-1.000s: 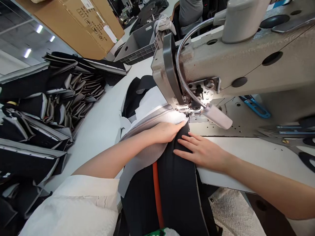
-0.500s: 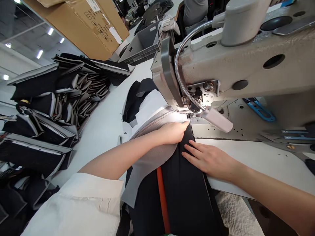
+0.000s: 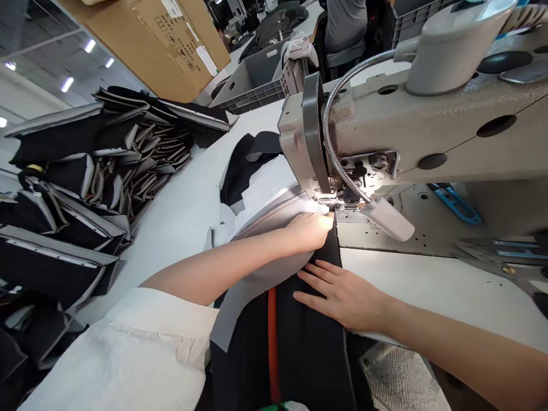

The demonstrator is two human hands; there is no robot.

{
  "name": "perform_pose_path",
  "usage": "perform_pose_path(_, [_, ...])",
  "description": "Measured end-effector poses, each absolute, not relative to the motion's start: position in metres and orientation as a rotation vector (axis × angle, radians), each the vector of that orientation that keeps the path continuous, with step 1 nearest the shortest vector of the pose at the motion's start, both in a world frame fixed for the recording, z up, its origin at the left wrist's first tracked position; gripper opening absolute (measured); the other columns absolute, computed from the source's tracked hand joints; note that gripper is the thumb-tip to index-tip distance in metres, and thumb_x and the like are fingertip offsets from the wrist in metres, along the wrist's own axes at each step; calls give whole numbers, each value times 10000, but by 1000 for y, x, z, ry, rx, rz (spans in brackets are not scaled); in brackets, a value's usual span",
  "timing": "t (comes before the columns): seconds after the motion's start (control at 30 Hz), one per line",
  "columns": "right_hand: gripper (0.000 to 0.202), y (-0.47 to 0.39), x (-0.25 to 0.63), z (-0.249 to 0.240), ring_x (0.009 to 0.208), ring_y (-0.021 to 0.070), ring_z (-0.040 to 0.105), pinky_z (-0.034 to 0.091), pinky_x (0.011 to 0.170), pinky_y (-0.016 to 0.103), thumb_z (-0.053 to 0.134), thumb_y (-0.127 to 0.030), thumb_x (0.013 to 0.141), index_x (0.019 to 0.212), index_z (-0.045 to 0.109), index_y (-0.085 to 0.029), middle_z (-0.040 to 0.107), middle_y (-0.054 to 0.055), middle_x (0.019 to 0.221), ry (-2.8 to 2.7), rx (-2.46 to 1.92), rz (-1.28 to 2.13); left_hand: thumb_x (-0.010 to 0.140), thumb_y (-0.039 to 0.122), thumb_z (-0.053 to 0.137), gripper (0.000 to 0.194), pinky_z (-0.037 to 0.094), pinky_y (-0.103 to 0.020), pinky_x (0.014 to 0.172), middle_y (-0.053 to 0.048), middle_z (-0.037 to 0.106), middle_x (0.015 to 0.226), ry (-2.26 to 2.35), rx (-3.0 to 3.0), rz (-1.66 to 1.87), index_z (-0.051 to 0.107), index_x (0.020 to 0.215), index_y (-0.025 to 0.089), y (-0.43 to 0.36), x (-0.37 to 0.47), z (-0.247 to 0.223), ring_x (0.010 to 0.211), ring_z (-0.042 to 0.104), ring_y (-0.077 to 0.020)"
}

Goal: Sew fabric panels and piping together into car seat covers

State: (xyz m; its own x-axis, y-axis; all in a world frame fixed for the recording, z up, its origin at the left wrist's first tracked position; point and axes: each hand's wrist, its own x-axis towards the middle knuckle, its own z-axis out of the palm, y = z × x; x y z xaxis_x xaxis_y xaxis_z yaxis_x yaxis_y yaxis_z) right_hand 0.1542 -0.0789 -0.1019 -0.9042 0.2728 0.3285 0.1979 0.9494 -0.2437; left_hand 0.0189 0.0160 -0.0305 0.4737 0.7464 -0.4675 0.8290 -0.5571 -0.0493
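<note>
My left hand (image 3: 311, 231) is closed on the edge of the grey fabric (image 3: 274, 268), just in front of the sewing machine's (image 3: 334, 200) presser foot. Under it lies black fabric (image 3: 314, 342) with an orange strip (image 3: 273, 342) running lengthwise. My right hand (image 3: 342, 294) rests flat on the black fabric with its fingers spread, below and to the right of the left one. A white piece (image 3: 269, 182) and dark fabric (image 3: 240, 165) lie behind the grey fabric. The lit lamp (image 3: 387, 217) on a bent metal hose shines on the needle area.
Stacks of black and grey pieces (image 3: 77, 177) fill the left side. A cardboard box (image 3: 171, 45) and a grey crate (image 3: 257, 85) stand behind. Blue snips (image 3: 456, 202) lie on the machine bed. A person in grey (image 3: 346, 25) sits at the far back.
My right hand has slid left and a little down over the black fabric. My left hand keeps its grip near the presser foot. The view has shifted slightly.
</note>
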Motion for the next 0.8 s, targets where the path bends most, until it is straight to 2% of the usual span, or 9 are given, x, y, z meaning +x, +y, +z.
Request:
perform_pose_path(0.17, [584,-80,153,-107,1325,322,340,305,1070,522,548,-208,827,1391,400,-163,387,217,1416,-2744,-376,388,811,83,387,609,482,-338,647,-111,680,866,1435,2578,-641,318,1416,96,2,18,-35,778,654,-260])
perform_pose_path(0.27, [593,-74,163,-102,1349,301,301,287,1083,512,552,-326,828,1392,407,-217,355,182,1448,-2740,-326,534,857,108,364,599,470,-379,776,-124,640,1067,1499,2781,-505,262,1446,152,-29,-4,-38,939,620,-267])
perform_pose_path(0.37, [569,-70,170,-94,1373,272,252,265,1092,520,511,-309,841,1398,391,-287,313,125,1482,-2782,-253,580,848,57,340,611,351,-438,998,-139,427,1393,1639,2973,-414,279,1442,190,-58,-53,-32,1268,411,-291])
perform_pose_path(0.47, [600,-73,167,-92,1378,281,237,272,1090,530,524,-318,833,1411,368,-287,300,111,1490,-2826,-256,541,768,-33,343,692,237,-478,1081,-113,278,1498,1902,2950,-455,329,1422,194,-72,-119,-5,1369,260,-287])
perform_pose_path(0.53, [611,-79,162,-95,1368,293,262,296,1085,524,527,-309,834,1418,363,-244,328,124,1473,-2821,-339,476,762,-32,342,637,303,-479,1033,-98,447,1398,2102,2821,-463,463,1336,216,-78,-153,25,1285,397,-280])
perform_pose_path(0.6, [603,-86,156,-98,1353,302,296,318,1079,520,527,-276,832,1411,378,-198,362,141,1452,-2791,-440,408,787,12,344,473,403,-441,918,-99,650,1115,2301,2644,-390,640,1102,205,-90,-165,56,1065,567,-264])
perform_pose_path(0.67, [596,-94,147,-99,1330,304,341,334,1072,520,538,-245,810,1388,414,-171,400,154,1426,-2741,-548,380,791,50,346,377,450,-386,809,-78,695,851,2287,2561,-163,691,841,194,-113,-152,73,845,621,-227])
perform_pose_path(0.73, [586,-103,138,-98,1308,291,380,318,1085,512,546,-238,787,1361,451,-172,448,156,1392,-2684,-655,408,752,56,363,345,464,-311,743,-29,687,753,1863,2581,94,672,718,207,-142,-122,70,728,613,-173])
perform_pose_path(0.8, [588,-110,131,-94,1312,276,374,253,1118,501,553,-246,772,1350,467,-187,469,149,1375,-2665,-727,465,673,58,431,290,465,-241,717,33,682,721,1189,2477,-5,663,714,227,-166,-92,47,701,610,-136])
